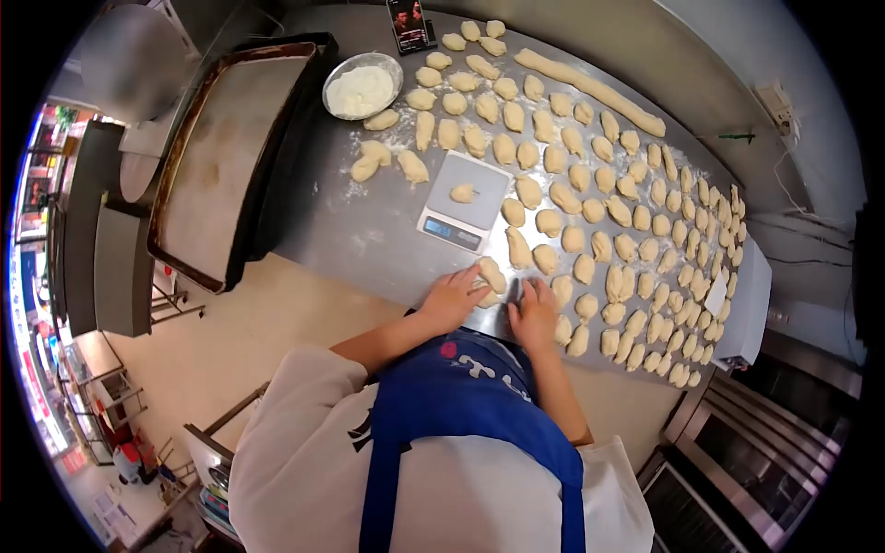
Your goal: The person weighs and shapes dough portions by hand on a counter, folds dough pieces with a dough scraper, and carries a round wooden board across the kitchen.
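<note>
At the near edge of the metal worktable, the fingers of my left hand are closed on the side of a piece of dough. My right hand rests on the table just right of it, fingers a little apart and nothing visible in them. A dough portion lies beside its fingertips. Ahead of my hands stands a digital kitchen scale with its display lit. One small lump of dough sits on the scale's plate.
Rows of dough portions cover the table's right side. A long dough rope lies along the back. At the back left are a bowl of flour, a phone and large baking trays. Flour dusts the steel surface.
</note>
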Demonstrator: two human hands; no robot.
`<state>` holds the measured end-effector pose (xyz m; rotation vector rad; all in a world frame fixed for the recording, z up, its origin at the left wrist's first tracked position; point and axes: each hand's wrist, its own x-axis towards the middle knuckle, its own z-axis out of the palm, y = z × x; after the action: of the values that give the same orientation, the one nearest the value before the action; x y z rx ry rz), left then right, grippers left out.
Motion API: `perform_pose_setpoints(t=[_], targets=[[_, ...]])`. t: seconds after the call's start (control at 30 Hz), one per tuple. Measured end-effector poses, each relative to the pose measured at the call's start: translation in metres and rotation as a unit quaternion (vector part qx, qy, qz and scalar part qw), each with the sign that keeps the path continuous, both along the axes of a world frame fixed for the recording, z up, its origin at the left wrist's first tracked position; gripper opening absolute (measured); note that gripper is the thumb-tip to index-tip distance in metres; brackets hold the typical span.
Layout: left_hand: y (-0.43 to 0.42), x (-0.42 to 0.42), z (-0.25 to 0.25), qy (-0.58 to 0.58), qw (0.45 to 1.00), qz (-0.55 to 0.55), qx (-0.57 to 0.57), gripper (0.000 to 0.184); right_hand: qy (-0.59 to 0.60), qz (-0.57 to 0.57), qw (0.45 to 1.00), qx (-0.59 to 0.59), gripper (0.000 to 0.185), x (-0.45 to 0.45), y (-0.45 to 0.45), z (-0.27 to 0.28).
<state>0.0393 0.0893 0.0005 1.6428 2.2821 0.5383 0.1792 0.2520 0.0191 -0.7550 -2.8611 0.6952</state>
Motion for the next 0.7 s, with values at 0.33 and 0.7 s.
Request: perform_pose_setpoints(t=[0.33,0.7], targets=[[0.027,-0.017,-0.016,-0.043,0.979,-0.201,0.002,0.033,-0.033,-0.143,0.989,0.005,0.064,0.029,-0.036,-0.015],[0.003,-0.040,0.009,-0.089,0.979,-0.170,-0.063,0.028,0.012,-0.199,0.979,-0.039,0.030,0.034,-0.016,-0.022]])
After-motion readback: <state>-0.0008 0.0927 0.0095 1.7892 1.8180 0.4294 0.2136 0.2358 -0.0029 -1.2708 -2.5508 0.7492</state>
